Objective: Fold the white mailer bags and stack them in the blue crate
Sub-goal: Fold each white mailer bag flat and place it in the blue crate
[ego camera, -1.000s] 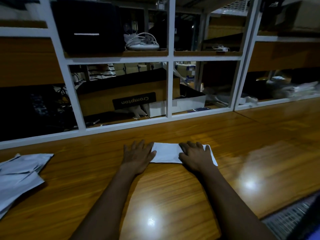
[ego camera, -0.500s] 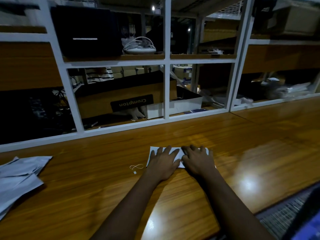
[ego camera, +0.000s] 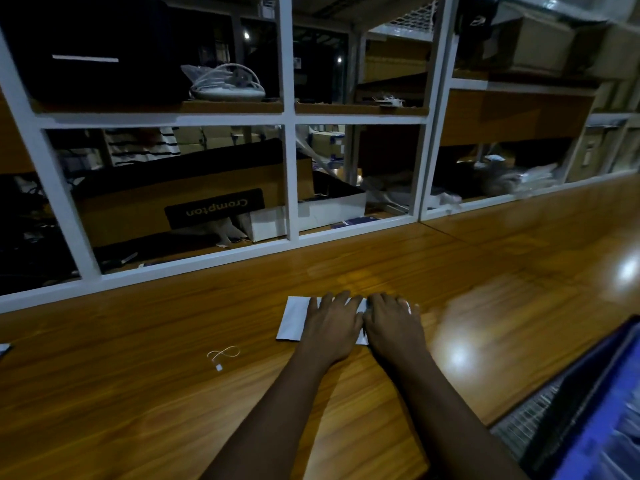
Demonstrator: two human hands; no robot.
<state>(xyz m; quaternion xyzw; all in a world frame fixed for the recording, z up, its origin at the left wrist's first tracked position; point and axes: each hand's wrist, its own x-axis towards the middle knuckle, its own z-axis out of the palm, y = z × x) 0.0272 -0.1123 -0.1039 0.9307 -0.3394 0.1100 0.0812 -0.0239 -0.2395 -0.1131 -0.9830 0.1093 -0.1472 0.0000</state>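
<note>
Mailer bag, white and folded, lay flat on the wooden table under our hands. Our left hand and right hand pressed it palms down, side by side, fingers spread.

Risk, in our judgement: easing the pressure could let the slick film spring open, and a dragging lift could undo the crease.

We counted:
- one bag under the hands
- one pale corner at the left edge, probably another bag
- one blue crate at lower right
- one loose string tag

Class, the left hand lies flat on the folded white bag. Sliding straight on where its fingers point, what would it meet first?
Beyond the mailer bag the left hand would cross bare tabletop, then probably meet the shelf frame's white bottom rail, though depth is unclear.
</note>
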